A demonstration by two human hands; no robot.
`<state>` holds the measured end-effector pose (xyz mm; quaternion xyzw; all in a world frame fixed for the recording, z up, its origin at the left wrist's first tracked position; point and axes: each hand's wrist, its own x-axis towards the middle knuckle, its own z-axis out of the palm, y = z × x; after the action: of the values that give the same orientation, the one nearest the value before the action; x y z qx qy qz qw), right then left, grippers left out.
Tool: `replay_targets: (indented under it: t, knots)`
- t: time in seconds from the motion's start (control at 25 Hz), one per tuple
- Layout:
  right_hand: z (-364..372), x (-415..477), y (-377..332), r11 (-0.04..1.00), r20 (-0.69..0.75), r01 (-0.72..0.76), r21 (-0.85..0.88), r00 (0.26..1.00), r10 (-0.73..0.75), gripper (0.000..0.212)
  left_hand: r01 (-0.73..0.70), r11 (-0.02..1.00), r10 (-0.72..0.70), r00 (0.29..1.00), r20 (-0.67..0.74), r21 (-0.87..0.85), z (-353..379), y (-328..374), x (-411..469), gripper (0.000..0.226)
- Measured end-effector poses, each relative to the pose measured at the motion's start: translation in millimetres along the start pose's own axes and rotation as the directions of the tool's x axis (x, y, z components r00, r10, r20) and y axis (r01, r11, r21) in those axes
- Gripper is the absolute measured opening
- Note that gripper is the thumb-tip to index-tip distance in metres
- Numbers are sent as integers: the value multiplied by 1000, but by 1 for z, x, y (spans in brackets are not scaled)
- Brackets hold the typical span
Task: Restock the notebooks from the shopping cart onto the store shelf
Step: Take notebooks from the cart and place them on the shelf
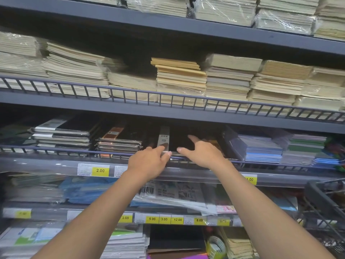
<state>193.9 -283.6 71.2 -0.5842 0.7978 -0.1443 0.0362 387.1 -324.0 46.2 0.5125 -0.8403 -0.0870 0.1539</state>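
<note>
A black notebook (179, 141) with a grey label strip marked 25K lies flat on the middle shelf (186, 116), behind the low wire rail (74, 149). My left hand (149, 161) rests at its front left corner, thumb on top and fingers curled at the edge. To the right, my right hand (203, 152) is spread over the cover, thumb at the front edge and forefinger stretched out. Whether either hand actually grips the notebook is unclear. At the lower right, a corner of the shopping cart (324, 204) shows.
Stacks of dark wrapped notebooks (63, 135) and brown-banded ones (119, 142) lie left of the black one; blue pads (261, 150) lie to the right. Cream notebook piles (181, 79) fill the shelf above. Yellow price tags (100, 170) line the shelf edges below.
</note>
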Motion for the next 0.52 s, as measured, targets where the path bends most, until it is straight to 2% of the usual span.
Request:
replay_targets:
  t: [0.16,0.52]
  knots:
    - [1,3,4,998,20,46,43,999,-47,77,-52,998,53,998,-26,21,2,-1,3,50]
    - [5,10,5,993,12,43,109,999,-45,72,4,1000,-5,999,-45,-9,3,0,6,54]
